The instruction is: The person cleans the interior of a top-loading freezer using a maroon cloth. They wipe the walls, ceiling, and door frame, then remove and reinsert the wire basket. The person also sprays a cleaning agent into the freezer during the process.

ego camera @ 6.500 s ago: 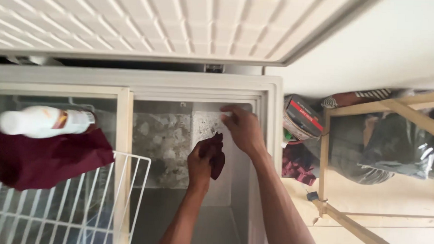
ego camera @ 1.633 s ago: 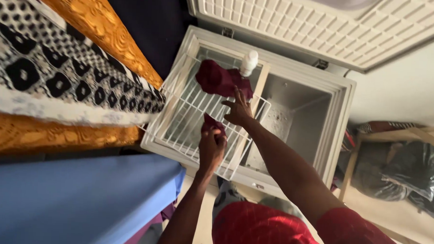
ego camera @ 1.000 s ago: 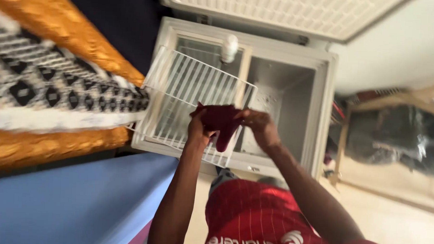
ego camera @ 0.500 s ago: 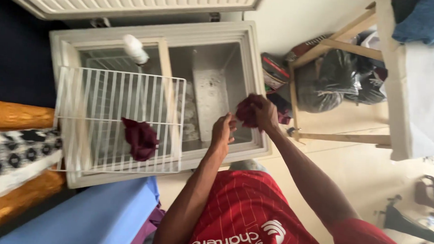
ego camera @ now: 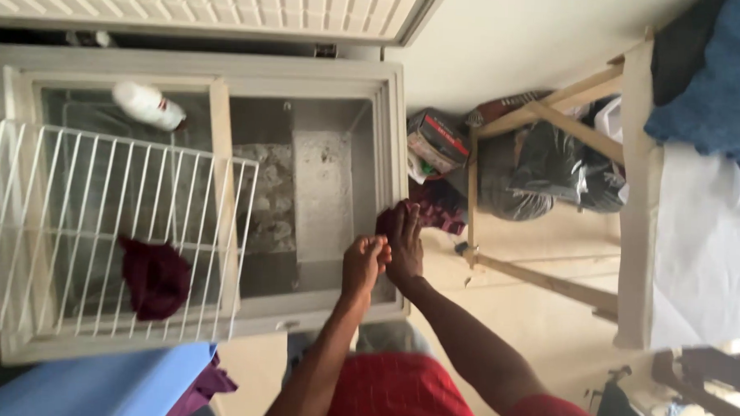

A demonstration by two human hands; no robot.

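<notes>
cloth [ego camera: 388, 221] mostly behind right hand [ego camera: 403, 248] (blurred)
</notes>
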